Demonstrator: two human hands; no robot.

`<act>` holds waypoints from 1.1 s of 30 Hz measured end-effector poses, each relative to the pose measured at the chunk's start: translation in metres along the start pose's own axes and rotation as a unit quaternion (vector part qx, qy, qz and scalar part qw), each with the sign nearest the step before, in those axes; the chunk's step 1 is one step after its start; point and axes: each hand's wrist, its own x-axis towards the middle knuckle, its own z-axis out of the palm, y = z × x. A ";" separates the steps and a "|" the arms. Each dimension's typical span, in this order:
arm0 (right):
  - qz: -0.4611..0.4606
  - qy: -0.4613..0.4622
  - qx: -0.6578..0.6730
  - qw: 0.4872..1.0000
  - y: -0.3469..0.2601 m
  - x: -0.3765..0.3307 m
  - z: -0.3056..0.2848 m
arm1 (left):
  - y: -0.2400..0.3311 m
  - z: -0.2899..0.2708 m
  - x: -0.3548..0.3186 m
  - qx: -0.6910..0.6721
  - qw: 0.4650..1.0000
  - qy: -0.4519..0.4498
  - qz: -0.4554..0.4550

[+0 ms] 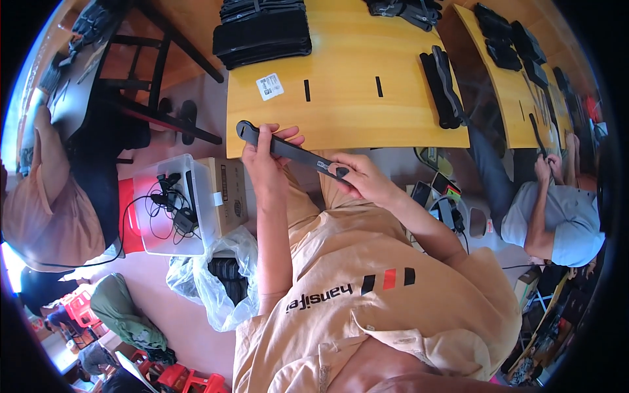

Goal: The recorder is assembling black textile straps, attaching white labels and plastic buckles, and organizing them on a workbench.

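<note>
My left hand [265,154] grips one end of a long black strap [296,152] just in front of the yellow wooden table [354,111]. My right hand [360,177] pinches the strap's other end, where a small label sits. The strap runs slanted between both hands, above my lap. A stack of black straps [263,29] lies at the table's far left, and a smaller bundle of black straps [444,85] lies at its right. Two short black pieces [306,90] and a white tag [269,86] rest on the tabletop.
A clear plastic box [171,209] with cables and a cardboard box [229,196] stand at my left, above a plastic bag [219,278]. One person sits at the left [59,196], another at the right [557,216] by a second yellow table [517,98]. Phones and chargers [440,196] lie on the floor.
</note>
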 end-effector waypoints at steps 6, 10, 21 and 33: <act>-0.002 -0.068 0.237 0.969 0.001 0.007 -0.002 | -0.002 -0.013 0.022 -0.116 0.984 -0.098 -0.097; 0.052 -0.035 0.327 0.943 -0.008 0.007 -0.007 | -0.012 -0.002 0.003 -0.045 0.975 -0.207 -0.064; -0.112 0.190 -0.041 0.975 -0.012 -0.001 -0.026 | -0.028 0.006 -0.013 -0.081 0.971 -0.186 -0.131; -0.293 0.146 -0.254 0.910 -0.023 -0.004 -0.019 | -0.035 0.010 -0.014 -0.067 0.971 -0.197 -0.116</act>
